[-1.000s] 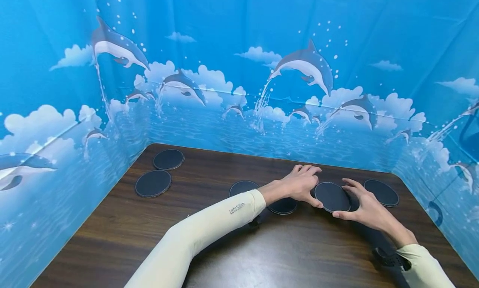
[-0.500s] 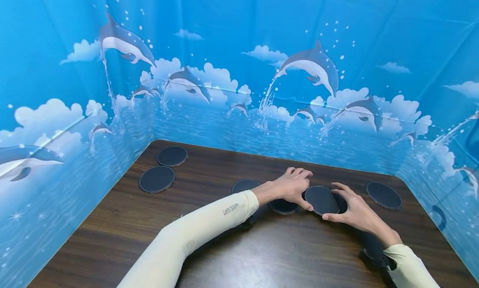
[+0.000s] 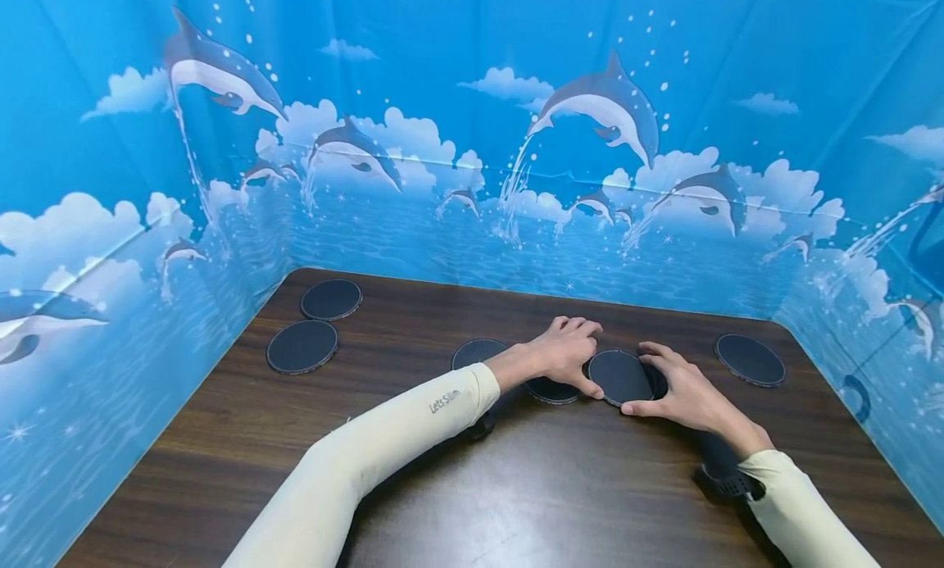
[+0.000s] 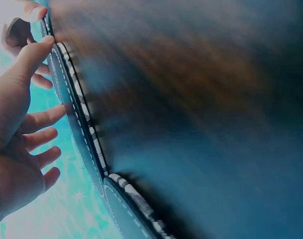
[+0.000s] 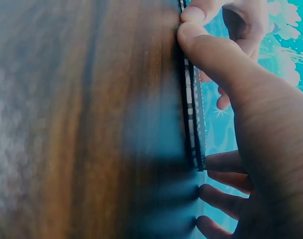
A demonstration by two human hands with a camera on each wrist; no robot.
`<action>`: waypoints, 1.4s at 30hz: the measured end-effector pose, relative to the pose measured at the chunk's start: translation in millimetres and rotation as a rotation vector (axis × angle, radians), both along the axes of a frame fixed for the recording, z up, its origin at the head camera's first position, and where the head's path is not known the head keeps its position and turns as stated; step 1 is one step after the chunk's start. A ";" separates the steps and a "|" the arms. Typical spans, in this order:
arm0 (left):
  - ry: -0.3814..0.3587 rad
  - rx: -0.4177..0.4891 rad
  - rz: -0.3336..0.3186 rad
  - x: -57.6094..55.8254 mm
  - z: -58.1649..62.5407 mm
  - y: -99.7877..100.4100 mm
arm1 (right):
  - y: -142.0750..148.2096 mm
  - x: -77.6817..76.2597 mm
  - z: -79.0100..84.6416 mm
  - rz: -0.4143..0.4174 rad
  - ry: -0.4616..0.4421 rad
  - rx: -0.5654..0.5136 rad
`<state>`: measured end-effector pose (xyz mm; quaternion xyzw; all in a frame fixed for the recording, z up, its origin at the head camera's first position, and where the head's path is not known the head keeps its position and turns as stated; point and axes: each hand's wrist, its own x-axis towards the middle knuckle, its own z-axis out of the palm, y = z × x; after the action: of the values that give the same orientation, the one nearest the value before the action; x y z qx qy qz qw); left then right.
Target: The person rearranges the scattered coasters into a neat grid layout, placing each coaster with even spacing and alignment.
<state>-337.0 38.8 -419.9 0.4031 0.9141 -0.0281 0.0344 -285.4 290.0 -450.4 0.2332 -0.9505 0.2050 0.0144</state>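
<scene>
In the head view, a round dark coaster [image 3: 619,377] lies between my hands, apparently flat on the table. Its side in the right wrist view is a pale checked band [image 5: 189,99] between dark layers. My right hand [image 3: 689,392] grips it, thumb at the front edge and fingers curled at the right and back. My left hand [image 3: 562,355] is at its left edge, thumb touching the rim, the other fingers spread loosely behind. Another dark coaster [image 3: 551,390] sits against its left, partly under my left hand. Beyond that is a third coaster [image 3: 478,352], partly hidden by my left forearm.
Two more dark coasters, a back one [image 3: 332,299] and a nearer one [image 3: 302,347], lie together at the table's far left. A single coaster [image 3: 750,360] lies at the right. A blue dolphin-print curtain [image 3: 442,142] surrounds the brown wooden table [image 3: 575,486].
The coaster between my hands has slid left toward the one beside it, and both hands have moved left with it. The other coasters stay where they were on the table.
</scene>
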 end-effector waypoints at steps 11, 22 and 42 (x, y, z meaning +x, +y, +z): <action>-0.009 0.002 0.009 0.0 0.4 -2.4 | -2.6 -1.6 0.7 0.015 0.005 0.001; -0.023 0.017 0.002 0.3 0.4 -4.9 | -3.5 0.0 1.2 0.011 -0.003 -0.001; -0.051 -0.086 0.030 1.8 4.6 -0.7 | 6.6 1.3 -2.6 0.035 -0.061 -0.037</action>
<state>-335.1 38.1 -415.3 0.3880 0.9168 -0.0566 0.0753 -284.1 296.5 -453.0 0.2431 -0.9423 0.2296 -0.0140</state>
